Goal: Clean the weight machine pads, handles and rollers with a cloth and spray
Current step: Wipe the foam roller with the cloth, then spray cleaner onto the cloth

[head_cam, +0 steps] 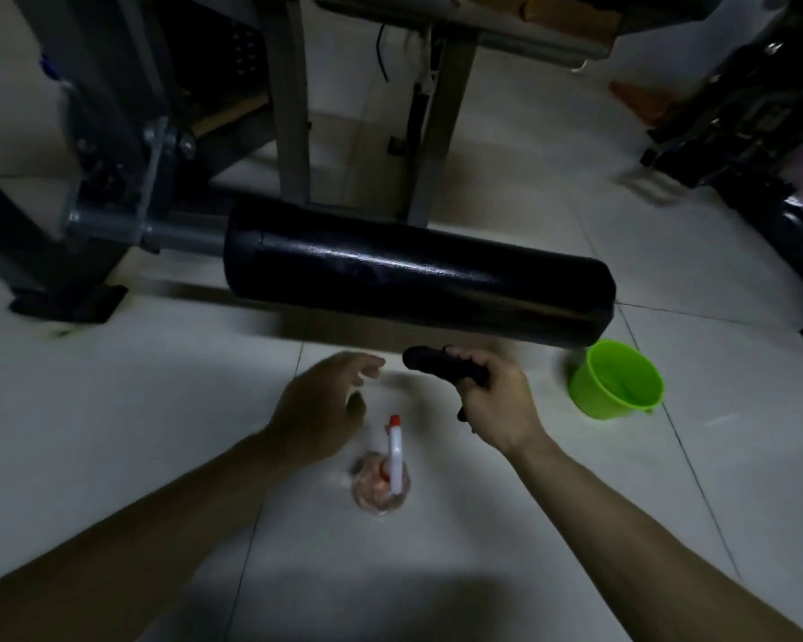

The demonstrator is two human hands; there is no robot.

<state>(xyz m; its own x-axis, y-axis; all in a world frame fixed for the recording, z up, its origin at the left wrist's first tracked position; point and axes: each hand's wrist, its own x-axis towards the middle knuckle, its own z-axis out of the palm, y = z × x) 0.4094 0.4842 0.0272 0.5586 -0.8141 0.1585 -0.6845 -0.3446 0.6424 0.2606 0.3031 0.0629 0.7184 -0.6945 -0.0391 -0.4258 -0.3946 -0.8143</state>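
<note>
Right fingers (476, 363) grip one cloth (430, 363); one roller (413, 280), one spray bottle (394, 456).

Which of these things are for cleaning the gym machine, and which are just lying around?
For the job: roller, cloth in the right hand, spray bottle.
Just lying around: green bucket, black cable.

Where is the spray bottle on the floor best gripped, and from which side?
I would grip the spray bottle at its white neck from above and the left: it stands upright, and the left hand is free while the right hand holds the cloth.
</note>
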